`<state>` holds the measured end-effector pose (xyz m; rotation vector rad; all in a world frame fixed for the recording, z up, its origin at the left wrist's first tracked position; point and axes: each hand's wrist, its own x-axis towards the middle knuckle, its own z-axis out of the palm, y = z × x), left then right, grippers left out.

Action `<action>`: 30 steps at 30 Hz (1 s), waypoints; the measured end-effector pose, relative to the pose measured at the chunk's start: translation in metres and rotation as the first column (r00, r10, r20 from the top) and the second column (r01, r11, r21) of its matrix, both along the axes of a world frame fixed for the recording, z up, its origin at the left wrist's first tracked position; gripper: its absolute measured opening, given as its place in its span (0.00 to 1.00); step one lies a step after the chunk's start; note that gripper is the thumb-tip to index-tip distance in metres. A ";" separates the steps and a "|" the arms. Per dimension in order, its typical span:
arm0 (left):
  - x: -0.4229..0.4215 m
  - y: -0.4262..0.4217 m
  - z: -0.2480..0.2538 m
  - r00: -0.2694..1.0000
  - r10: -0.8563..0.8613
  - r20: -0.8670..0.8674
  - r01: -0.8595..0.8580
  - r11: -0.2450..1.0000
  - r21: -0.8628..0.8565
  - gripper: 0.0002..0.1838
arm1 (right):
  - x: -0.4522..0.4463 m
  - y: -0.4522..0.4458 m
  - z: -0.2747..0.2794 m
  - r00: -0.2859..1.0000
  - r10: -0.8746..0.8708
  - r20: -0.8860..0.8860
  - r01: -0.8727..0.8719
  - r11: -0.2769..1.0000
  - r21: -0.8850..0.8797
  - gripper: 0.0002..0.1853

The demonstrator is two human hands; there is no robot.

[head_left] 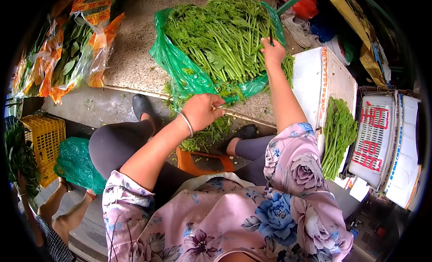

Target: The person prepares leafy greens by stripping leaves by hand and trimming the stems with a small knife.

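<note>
A large heap of long-stemmed leafy greens point(220, 41) lies on an opened green plastic bag point(191, 79) on the speckled slab. At the heap's right edge, my right hand point(273, 52) is closed around a thin black tool point(271, 31) whose kind I cannot make out. My left hand point(202, 111), wearing a bracelet, hovers by the slab's front edge, near the bag. Its fingers and thumb curl together; anything between them is too small to name. Below it, loose trimmings point(207, 136) lie over an orange plastic object point(204, 163) between my legs.
Orange-printed wrapped greens point(74, 50) lie at left. A foam box point(333, 77) stands at right, with a bunch of greens point(338, 136) against it and a white crate point(371, 133) beyond. Lower left are a yellow crate point(45, 145), a green bag point(78, 163) and another person's legs point(67, 217).
</note>
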<state>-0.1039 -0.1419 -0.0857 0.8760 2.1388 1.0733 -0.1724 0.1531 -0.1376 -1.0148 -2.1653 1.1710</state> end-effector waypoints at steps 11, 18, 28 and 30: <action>-0.001 0.024 -0.008 0.697 0.266 0.666 -0.584 0.749 0.313 0.19 | 0.118 -0.154 0.045 0.966 0.096 -0.241 -0.211 0.832 -0.513 0.14; -0.001 0.020 -0.011 0.550 0.174 0.817 -0.606 0.756 0.248 0.12 | 0.153 -0.190 0.049 0.962 0.056 -0.268 -0.225 0.720 -0.657 0.12; 0.001 -0.005 -0.019 0.744 0.193 0.640 -0.395 0.899 0.188 0.10 | 0.165 -0.162 0.052 0.917 0.222 -0.331 -0.399 0.535 -0.745 0.19; 0.001 -0.009 -0.017 0.761 0.189 0.621 -0.348 0.926 0.144 0.09 | 0.162 -0.163 0.052 0.907 0.276 -0.317 -0.417 0.501 -0.758 0.19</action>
